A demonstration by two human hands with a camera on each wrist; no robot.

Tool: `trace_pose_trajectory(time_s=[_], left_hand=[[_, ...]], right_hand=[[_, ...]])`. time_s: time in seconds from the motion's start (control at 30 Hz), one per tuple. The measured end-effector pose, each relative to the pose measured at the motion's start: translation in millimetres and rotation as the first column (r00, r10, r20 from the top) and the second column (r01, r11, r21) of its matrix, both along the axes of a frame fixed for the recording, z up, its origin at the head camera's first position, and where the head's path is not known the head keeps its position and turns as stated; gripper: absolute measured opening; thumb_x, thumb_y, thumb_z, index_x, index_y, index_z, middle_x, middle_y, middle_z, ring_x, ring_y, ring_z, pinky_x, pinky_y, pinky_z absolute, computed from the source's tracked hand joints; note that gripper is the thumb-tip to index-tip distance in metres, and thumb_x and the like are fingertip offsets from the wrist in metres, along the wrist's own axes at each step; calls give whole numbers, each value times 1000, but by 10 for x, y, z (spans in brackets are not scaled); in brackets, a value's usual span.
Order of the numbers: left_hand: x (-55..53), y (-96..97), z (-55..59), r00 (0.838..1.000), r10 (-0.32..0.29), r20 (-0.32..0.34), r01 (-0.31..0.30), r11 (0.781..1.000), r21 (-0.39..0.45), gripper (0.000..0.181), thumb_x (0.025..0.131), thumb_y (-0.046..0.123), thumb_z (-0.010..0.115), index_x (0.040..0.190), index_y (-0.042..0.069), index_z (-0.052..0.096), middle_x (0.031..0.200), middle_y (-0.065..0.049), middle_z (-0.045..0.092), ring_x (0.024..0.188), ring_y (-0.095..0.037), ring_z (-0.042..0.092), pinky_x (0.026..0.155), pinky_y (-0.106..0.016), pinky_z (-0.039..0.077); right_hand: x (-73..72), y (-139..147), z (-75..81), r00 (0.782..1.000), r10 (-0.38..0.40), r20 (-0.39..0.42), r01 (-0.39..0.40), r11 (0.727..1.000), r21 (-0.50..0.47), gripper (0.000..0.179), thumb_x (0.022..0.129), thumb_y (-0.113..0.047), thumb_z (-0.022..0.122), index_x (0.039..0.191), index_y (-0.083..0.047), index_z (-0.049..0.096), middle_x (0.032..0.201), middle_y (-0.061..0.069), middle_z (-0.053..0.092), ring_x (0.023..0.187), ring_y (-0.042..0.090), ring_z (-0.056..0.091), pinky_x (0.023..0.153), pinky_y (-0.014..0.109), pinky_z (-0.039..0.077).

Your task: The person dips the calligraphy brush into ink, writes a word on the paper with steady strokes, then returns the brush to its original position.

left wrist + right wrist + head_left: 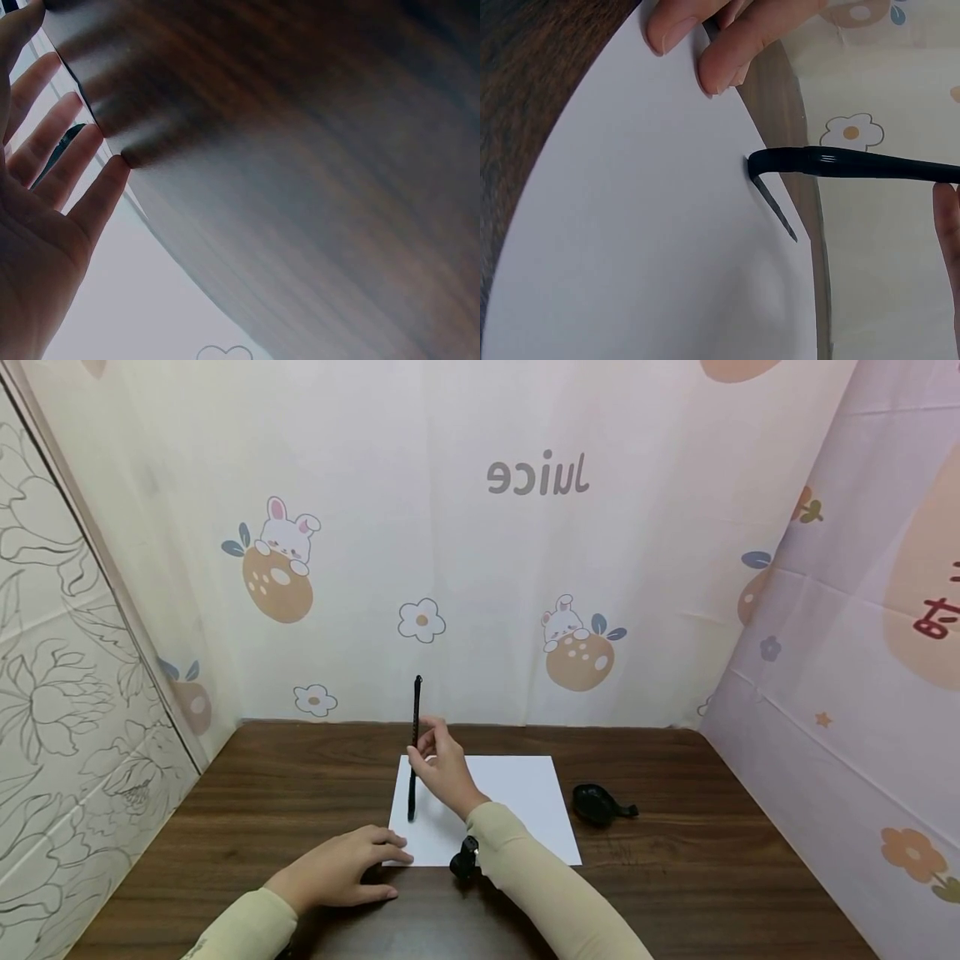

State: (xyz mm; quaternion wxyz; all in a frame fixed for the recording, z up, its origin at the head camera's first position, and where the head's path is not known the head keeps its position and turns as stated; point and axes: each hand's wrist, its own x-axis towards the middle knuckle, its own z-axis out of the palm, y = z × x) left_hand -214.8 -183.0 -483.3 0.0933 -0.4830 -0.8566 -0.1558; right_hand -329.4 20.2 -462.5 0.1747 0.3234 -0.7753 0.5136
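Note:
A sheet of white paper (517, 810) lies on the table. My right hand (447, 772) pinches a black writing brush (416, 714), held nearly upright over the left part of the sheet. In the right wrist view the brush's dark tip (756, 165) bends against the paper, and a short, straight dark stroke (778, 211) runs from it toward the sheet's edge. My left hand (341, 864) lies at the paper's near left corner, its fingertips on the sheet. The left wrist view shows those fingers (97, 196) spread and fairly straight.
To the right of the paper sits a black rounded object (596, 804) with a narrow neck. The brown wooden table (300, 777) ends at a printed curtain (480, 552) behind, with more patterned cloth (847, 693) along the right side. A small black camera (465, 860) is strapped to my right wrist.

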Motion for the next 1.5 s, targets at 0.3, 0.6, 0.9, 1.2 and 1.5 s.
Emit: trace_pose_trajectory(time_s=[0.3, 0.6, 0.9, 1.2, 1.5], left_hand=[[6, -1, -10, 1000, -1, -1, 1, 1000, -5, 34, 89, 32, 77, 120, 18, 71, 124, -5, 63, 113, -20, 61, 92, -39, 53], [15, 2, 9, 1000, 9, 20, -9, 1000, -16, 34, 90, 32, 76, 121, 18, 71, 124, -5, 63, 114, -21, 61, 93, -39, 53], [30, -12, 35, 999, 28, 25, -28, 999, -21, 34, 90, 32, 77, 121, 18, 71, 125, -5, 63, 114, -22, 60, 92, -40, 53], [33, -18, 35, 999, 33, 23, -33, 999, -27, 34, 90, 32, 76, 121, 19, 71, 125, -4, 62, 114, -21, 60, 92, -39, 53], [29, -6, 40, 1000, 20, 14, -20, 1000, -21, 35, 89, 31, 78, 120, 17, 71, 125, -5, 63, 114, -22, 61, 92, -40, 53]], right_hand=[[-14, 33, 68, 999, -34, -19, 33, 999, -22, 46, 97, -7, 64, 138, -9, 43, 90, 2, 56, 79, 13, 60, 68, 24, 55], [-61, 93, 177, 996, -94, -3, 94, 993, -73, 45, 98, -8, 63, 137, -8, 41, 91, 4, 56, 78, 14, 60, 68, 25, 55], [-91, 105, 164, 991, -134, 12, 134, 982, -134, 42, 100, -7, 60, 136, -7, 39, 95, 6, 55, 82, 16, 58, 66, 25, 55], [-119, 102, 96, 985, -175, 8, 173, 967, -185, 39, 98, -6, 62, 131, -9, 41, 94, 7, 56, 81, 16, 59, 68, 26, 55], [-121, 94, 34, 988, -155, 22, 157, 975, -160, 39, 100, -8, 60, 133, -3, 40, 97, 6, 55, 86, 17, 58, 72, 26, 56]])
